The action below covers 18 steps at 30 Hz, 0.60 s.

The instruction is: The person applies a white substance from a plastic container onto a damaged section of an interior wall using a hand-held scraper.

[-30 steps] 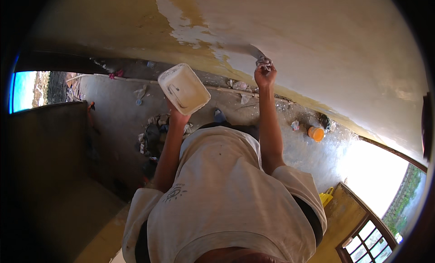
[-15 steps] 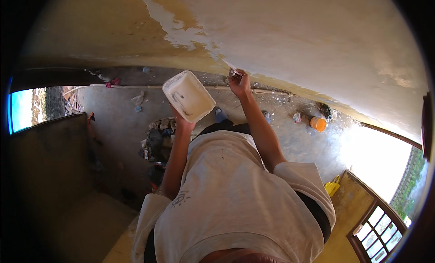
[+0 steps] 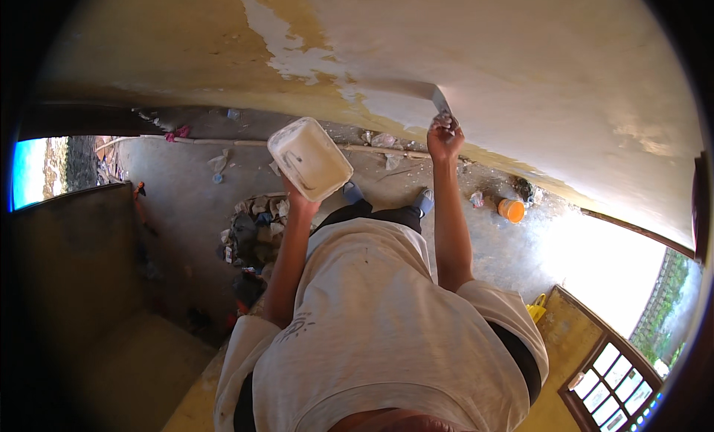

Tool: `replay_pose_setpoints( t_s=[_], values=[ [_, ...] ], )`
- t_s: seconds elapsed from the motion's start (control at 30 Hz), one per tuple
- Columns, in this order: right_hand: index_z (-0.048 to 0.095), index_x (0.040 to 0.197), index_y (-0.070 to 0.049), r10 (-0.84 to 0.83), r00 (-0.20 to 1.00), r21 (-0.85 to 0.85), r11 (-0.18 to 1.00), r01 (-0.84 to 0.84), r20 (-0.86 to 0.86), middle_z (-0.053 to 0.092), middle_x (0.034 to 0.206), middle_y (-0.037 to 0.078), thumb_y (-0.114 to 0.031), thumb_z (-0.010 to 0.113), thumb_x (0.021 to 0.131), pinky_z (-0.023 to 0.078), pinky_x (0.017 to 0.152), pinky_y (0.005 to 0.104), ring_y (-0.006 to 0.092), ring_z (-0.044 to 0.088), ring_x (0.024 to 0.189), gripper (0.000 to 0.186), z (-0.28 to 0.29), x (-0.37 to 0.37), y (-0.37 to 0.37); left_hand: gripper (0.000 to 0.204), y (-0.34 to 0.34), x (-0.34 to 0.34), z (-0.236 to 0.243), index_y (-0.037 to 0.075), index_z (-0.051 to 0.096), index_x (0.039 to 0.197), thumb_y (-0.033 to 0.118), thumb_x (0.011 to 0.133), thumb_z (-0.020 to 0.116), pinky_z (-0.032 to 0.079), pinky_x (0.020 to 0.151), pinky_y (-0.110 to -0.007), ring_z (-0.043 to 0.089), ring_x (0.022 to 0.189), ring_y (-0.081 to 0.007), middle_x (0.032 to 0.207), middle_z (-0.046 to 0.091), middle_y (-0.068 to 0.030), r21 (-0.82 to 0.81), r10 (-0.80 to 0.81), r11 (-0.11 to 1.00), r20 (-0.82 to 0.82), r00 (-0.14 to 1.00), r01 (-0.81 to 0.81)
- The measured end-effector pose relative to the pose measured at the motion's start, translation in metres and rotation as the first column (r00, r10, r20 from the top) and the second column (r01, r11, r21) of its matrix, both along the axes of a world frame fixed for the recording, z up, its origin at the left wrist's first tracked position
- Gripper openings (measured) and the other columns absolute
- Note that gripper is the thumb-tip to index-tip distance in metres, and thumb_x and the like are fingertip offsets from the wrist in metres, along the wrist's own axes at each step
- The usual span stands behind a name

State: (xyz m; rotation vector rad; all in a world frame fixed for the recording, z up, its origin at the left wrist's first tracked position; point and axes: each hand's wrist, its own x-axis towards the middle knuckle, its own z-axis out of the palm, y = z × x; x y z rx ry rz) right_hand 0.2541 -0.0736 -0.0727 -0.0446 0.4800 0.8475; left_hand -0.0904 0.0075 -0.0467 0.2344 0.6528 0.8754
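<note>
The left hand grips the near end of an off-white rectangular plastic tub, fingers mostly hidden behind it. The right hand is closed around a flat grey scraper, its blade against the yellow wall partly coated in pale grey. A round orange bucket stands on the grey floor, near the wall.

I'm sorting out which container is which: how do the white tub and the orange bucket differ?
Shape: the white tub is rectangular with rounded corners; the orange bucket looks round.
Colour: the white tub is off-white with a dark mark inside; the orange bucket is orange.
Place: the white tub is held up in the left hand; the orange bucket is on the floor.
Shared: both are containers.
</note>
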Motion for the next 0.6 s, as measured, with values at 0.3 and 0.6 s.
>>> replay_pose_setpoints(
  t_s=[0.3,0.6],
  values=[
    [0.058,0.091,0.003,0.405,0.913,-0.303,0.865,-0.399,-0.048,0.064,0.086,0.014,-0.009,0.055,0.088,0.054,0.068,0.0305,0.0214,0.059,0.069,0.012,-0.069,-0.066,0.024,0.065,-0.001,0.011,0.002,0.018,0.04,0.142,0.062,0.095,0.041,0.043,0.104,-0.047,0.051,0.124,-0.0263,0.138,0.05,-0.003,0.017,-0.019,1.0,0.033,0.999,0.019],
    [0.052,0.095,0.004,0.273,0.962,-0.111,0.956,-0.27,0.013,0.063,0.089,0.017,-0.01,0.053,0.09,0.054,0.07,0.0337,0.0252,0.061,0.078,0.015,-0.034,-0.026,0.092,0.064,0.003,0.005,0.017,0.018,0.041,0.142,0.062,0.095,0.04,0.043,0.103,-0.046,0.051,0.123,-0.0255,0.138,0.05,-0.0025,0.077,0.013,0.997,-0.026,1.0,-0.011]
  ],
)
